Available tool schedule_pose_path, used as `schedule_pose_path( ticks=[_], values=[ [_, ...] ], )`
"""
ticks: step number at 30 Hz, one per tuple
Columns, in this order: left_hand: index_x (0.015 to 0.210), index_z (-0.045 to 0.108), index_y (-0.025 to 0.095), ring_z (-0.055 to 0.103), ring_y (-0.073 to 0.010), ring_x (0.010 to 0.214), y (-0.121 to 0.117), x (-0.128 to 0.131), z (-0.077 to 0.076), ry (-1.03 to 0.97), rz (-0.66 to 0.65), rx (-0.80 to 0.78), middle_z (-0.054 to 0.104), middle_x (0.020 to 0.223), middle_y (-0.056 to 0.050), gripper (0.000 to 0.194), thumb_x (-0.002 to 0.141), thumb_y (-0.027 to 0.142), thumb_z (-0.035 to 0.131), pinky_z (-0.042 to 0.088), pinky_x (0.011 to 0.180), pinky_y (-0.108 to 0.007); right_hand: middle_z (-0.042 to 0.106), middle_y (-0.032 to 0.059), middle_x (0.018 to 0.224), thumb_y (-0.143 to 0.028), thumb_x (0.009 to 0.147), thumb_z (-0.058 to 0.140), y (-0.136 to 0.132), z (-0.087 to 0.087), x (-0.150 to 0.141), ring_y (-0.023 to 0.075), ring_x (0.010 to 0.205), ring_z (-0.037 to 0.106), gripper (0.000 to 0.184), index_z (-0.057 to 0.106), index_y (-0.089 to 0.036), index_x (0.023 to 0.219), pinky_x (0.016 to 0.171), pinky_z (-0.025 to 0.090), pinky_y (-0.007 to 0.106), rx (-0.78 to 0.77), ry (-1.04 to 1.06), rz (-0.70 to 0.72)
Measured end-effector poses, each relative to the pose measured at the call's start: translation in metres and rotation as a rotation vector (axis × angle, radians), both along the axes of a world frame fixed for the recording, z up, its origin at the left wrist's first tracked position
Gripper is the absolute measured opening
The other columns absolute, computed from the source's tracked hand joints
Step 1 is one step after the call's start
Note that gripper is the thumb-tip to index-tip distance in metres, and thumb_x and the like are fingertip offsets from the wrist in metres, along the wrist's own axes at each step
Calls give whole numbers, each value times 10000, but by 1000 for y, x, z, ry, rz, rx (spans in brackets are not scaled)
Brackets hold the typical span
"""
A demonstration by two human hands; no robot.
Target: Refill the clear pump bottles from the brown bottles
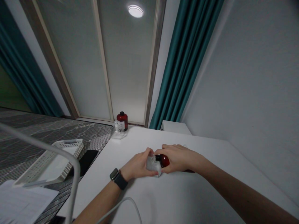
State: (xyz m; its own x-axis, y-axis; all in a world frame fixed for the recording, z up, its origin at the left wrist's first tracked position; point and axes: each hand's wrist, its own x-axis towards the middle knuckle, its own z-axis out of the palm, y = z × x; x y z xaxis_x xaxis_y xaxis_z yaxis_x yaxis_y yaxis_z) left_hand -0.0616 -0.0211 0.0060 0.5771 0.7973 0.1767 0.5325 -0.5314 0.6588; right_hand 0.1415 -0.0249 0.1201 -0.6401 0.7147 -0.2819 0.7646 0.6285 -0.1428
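A small clear container is in the grip of my left hand, its thumb and fingers on either side. My right hand is wrapped around a dark red bottle, tipped on its side. The bottle's black neck end points left and meets or overlaps the container's edge. Whether that end is capped or uncapped I cannot tell. Most of the bottle is hidden by my right hand; a dark end shows under the wrist. Both hands are over the white table.
A red bottle with a black cap stands at the far table corner, beside a clear box with clear items. A white cable and a grey curved bar are close to me. Left of the table are a white basket and papers.
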Motion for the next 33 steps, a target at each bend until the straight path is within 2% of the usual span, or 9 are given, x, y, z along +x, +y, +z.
schedule_pose_path(
  ticks=[14,33],
  values=[
    [1095,413,218,674,-290,894,0,1,3,10,-1,-11,676,1024,-81,613,686,444,810,489,740,-340,613,69,981,-509,744,693,-1,2,-1,301,847,655,512,605,-312,1208,692,445,372,8,-5,-2],
    [1090,435,215,665,-289,882,0,1,3,1,2,-8,669,1028,-83,609,672,448,812,482,700,-333,614,70,990,-509,747,695,0,2,-3,302,865,653,502,606,-302,1195,722,464,390,-13,-24,-4]
  ],
)
